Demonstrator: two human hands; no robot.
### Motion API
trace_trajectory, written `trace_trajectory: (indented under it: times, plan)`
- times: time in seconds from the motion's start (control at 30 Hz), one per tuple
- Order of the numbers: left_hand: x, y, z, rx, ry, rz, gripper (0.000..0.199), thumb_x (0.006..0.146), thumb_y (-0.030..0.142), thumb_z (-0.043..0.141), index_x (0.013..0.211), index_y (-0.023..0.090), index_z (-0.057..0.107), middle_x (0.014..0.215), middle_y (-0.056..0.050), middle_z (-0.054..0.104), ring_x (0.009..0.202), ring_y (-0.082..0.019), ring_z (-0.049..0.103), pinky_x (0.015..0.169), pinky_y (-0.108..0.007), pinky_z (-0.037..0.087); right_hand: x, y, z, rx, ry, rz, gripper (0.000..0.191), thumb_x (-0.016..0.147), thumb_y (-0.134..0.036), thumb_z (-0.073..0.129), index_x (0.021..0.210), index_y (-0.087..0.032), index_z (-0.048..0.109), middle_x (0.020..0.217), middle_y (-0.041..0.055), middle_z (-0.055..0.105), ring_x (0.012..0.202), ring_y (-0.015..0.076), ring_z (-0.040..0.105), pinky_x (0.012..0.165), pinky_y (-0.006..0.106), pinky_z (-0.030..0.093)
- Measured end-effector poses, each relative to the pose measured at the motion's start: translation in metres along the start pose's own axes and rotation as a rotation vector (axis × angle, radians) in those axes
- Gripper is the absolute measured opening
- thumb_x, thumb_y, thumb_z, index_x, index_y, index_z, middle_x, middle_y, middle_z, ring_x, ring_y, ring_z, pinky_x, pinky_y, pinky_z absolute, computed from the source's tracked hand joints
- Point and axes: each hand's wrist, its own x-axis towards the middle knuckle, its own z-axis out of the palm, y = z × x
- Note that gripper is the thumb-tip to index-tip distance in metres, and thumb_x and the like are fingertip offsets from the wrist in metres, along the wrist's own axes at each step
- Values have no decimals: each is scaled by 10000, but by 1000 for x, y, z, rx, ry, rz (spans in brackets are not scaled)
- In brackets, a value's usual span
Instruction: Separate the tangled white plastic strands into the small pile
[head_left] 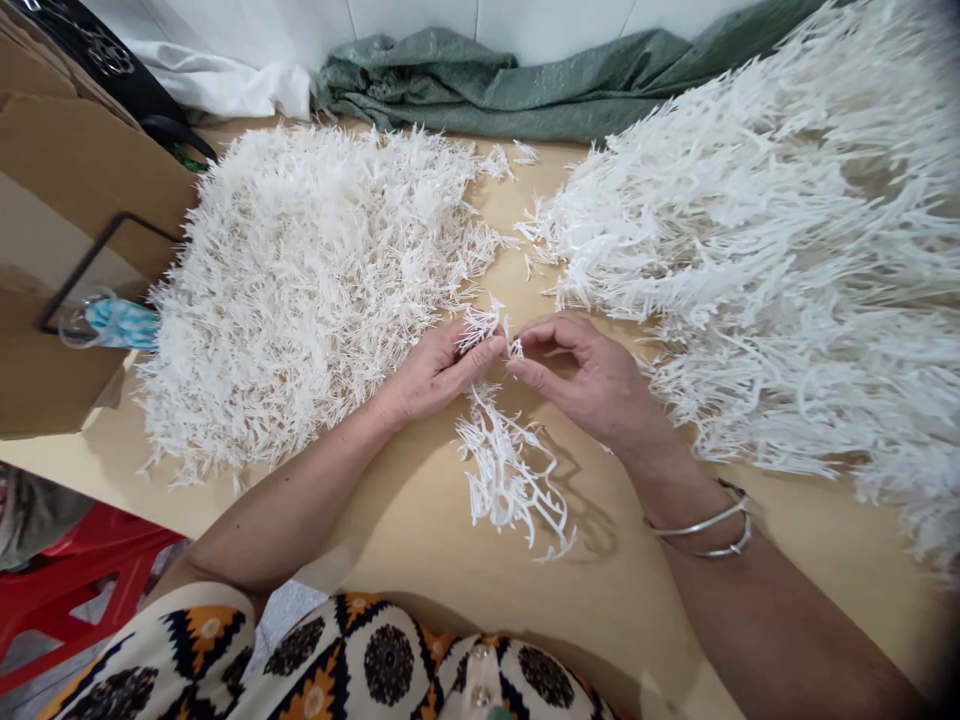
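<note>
My left hand [442, 368] is closed on a bunch of white branched plastic sprigs [480, 322], thumb pressed over them. Below that hand, a longer tangle of white sprigs [510, 465] hangs down or lies over the table; I cannot tell which. My right hand [581, 370], with a silver bangle on its wrist, pinches a small white sprig piece [515, 348] between thumb and forefinger, close to the left fingertips. Left of my hands spreads a heap of short white sprigs [315, 280]. On the right lies a larger pile of longer white strands [780, 260].
A pale wooden table [420, 530] carries both piles. Green cloth [480, 85] lies along the tiled wall. At the left stand a cardboard box [82, 170] and a blue-and-white wrapped item [124, 322]. A red stool [105, 570] stands below the table's left edge.
</note>
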Motion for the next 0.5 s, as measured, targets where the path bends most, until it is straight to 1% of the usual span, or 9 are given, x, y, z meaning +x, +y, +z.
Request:
trace_trajectory:
  times: [0.1,0.17,0.27,0.37,0.43,0.5]
  plan:
    - [1,0,2,-33,17,8,340,1037,526,623,994,189,651,810,10,622,710,-106,538,682,-254,443,1,3,1,-30,-26,-29,69,951,-328,756,964,-260,749,996,27,780,945,222,717,896,411,559]
    - [1,-1,3,-16,21,14,318,1012,509,673,1041,192,674,872,-2,673,757,-112,585,723,-255,470,2,5,2,-17,-40,-43,42,964,-300,729,960,-262,745,967,21,781,913,215,717,869,398,554]
    - [2,-2,4,-44,39,49,278,1010,468,689,1011,190,696,904,-11,705,806,-116,622,770,-252,493,1,3,3,22,-25,-64,47,970,-291,716,932,-265,722,921,7,777,841,197,707,816,371,549]
    - [3,-3,3,-96,45,75,279,1021,456,674,954,186,679,838,2,677,766,-108,609,743,-246,489,-1,-2,5,-9,-22,-60,77,977,-287,698,904,-264,697,852,1,756,767,188,678,757,357,521]
    - [3,-3,1,-49,28,87,295,1027,463,660,928,185,657,818,5,653,759,-112,603,737,-254,484,-1,-6,6,-82,-37,-42,89,980,-278,677,894,-254,675,832,11,739,758,196,664,749,365,503]
    - [4,-2,-1,24,13,102,316,1040,472,634,904,187,628,806,8,625,761,-115,588,736,-261,474,0,-11,8,-163,-32,-29,107,990,-269,644,886,-244,644,835,23,713,786,207,650,778,380,490]
